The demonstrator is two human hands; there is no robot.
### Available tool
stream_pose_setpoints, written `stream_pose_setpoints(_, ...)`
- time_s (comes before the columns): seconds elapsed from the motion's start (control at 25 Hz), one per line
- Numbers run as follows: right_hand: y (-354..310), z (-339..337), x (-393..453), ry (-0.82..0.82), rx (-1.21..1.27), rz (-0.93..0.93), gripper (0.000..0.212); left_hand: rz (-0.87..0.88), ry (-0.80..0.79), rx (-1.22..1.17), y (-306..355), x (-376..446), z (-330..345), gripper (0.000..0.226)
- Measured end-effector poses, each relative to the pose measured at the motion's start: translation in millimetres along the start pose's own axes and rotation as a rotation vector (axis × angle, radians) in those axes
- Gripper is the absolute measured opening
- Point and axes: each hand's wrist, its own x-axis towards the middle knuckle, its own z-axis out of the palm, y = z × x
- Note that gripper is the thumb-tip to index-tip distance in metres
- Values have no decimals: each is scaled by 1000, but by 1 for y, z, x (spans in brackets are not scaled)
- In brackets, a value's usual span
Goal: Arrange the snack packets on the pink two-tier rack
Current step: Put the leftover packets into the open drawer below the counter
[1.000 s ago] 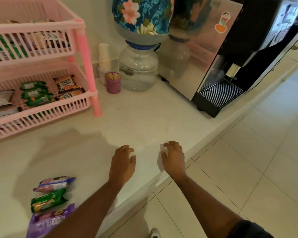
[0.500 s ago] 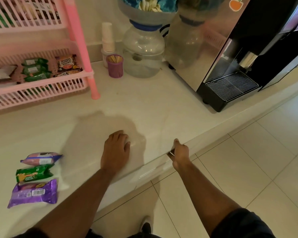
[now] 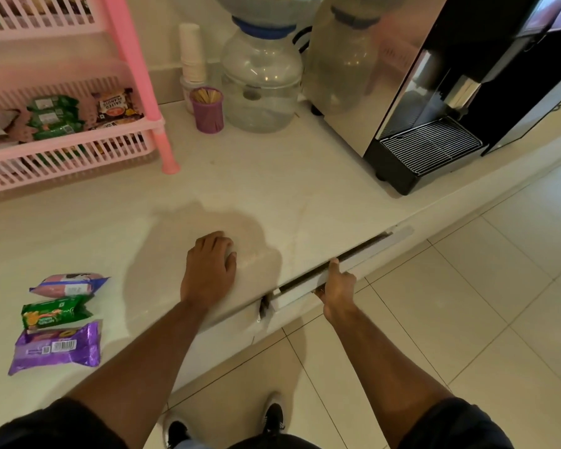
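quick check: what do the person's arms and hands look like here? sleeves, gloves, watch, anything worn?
Both hands bare: no gloves, rings or watch visible on the left hand or right hand. Forearms are uncovered. Dark short sleeves show only at the bottom edge, the left sleeve and the right sleeve. No markings visible.

rack (image 3: pixel 133 76): top tier cut off | right hand (image 3: pixel 337 286): fingers hidden under drawer front (image 3: pixel 366 254)
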Motion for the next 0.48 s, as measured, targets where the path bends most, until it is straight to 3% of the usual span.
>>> stream_pose_setpoints(0.28, 28, -42, -18, 272, -115, -45, 45, 4, -33, -3, 0, 3, -2, 20)
stream_pose_setpoints(0.48, 48, -70, -30, 468, -206, -38, 32, 20, -9, -24, -2, 1, 0, 18)
